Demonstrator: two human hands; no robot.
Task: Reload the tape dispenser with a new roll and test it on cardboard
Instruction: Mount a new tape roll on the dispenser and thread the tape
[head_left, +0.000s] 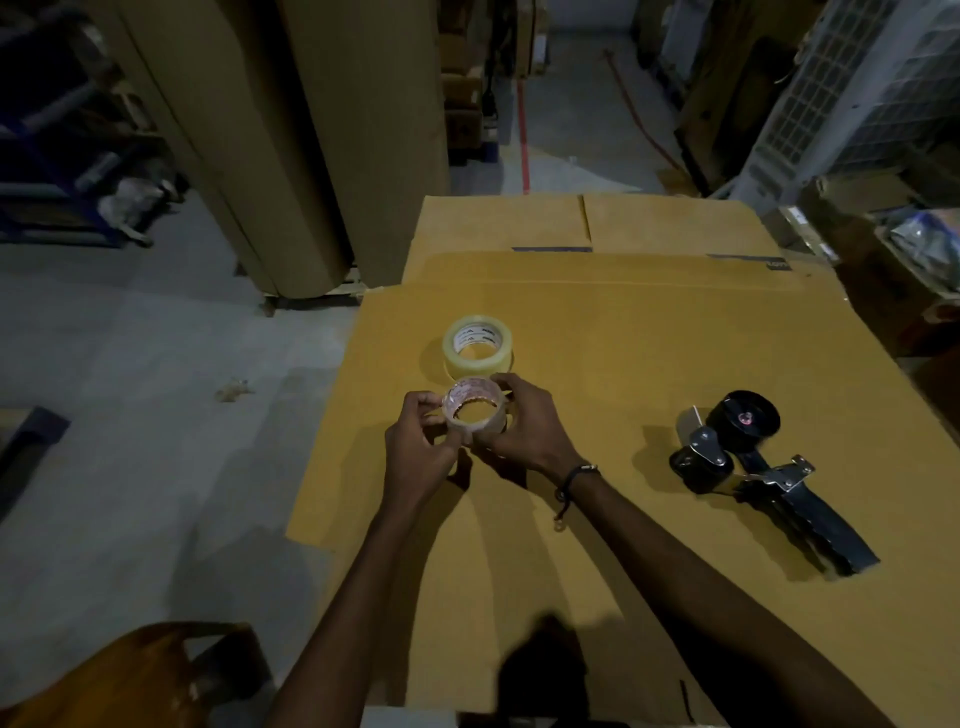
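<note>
Both hands' fingers (426, 402) grip thin roll (474, 410); dispenser (748, 457) spindle bare.

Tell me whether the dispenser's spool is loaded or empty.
Empty. The tape dispenser lies on its side on the cardboard, its black spool bare; both rolls are off it.

Cardboard rolls (291, 145) — wooden chair (156, 670).
</note>
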